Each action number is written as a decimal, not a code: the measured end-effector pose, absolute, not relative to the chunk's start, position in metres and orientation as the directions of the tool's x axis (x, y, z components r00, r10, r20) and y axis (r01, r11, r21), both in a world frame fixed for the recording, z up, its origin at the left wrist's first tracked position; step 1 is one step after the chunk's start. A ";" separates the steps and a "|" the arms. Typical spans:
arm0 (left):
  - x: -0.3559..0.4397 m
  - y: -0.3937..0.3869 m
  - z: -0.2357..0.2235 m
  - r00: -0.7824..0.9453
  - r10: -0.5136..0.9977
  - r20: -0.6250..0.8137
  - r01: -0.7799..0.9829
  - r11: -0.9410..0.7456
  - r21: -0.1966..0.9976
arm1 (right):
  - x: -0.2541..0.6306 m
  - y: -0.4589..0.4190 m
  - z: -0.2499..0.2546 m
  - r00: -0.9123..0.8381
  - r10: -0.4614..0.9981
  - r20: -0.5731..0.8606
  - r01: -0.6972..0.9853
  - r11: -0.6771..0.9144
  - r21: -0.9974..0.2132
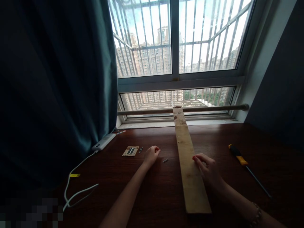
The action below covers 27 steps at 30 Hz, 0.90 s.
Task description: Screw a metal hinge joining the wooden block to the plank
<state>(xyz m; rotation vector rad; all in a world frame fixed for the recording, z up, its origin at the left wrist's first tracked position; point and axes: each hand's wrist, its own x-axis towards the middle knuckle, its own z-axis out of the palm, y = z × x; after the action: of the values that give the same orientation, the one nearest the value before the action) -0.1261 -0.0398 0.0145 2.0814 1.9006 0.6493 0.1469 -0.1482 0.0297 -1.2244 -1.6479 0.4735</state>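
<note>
— How's our wooden plank (pixel 190 167)?
— Pale, broad face up on the table (pixel 106 202), stained at its window end; our left hand (pixel 152 155) pinches a thin piece (pixel 161 148), too small to name

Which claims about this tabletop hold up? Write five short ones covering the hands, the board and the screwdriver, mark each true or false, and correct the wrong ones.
1. The screwdriver lies to the right of the wooden board. True.
2. The left hand rests on the wooden board. False: it is to the left of the board, above the table.
3. A bracelet is on the right arm. True.
4. The screwdriver's handle is plain white. False: it is black and yellow-orange.
5. The fingers of the right hand are at the board's right edge, nearer to it than the left hand's. True.
</note>
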 end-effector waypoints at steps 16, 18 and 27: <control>-0.112 -0.061 0.034 0.464 0.885 -0.033 0.761 -0.379 0.526 | 0.162 -0.152 0.028 0.086 0.865 0.494 0.478 0.399 -0.782; -0.126 -0.058 0.044 0.501 0.862 -0.076 0.722 -0.368 0.586 | 0.162 -0.152 0.029 0.087 0.864 0.495 0.475 0.401 -0.783; -0.155 -0.053 0.040 0.629 0.667 -0.399 0.711 -0.287 0.642 | 0.163 -0.152 0.028 0.096 0.872 0.480 0.455 0.391 -0.800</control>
<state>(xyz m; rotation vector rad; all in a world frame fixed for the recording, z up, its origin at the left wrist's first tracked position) -0.1547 -0.0527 0.0403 2.0147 1.0797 -0.0673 0.1627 -0.1519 0.0282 -1.2306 -1.5342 0.4688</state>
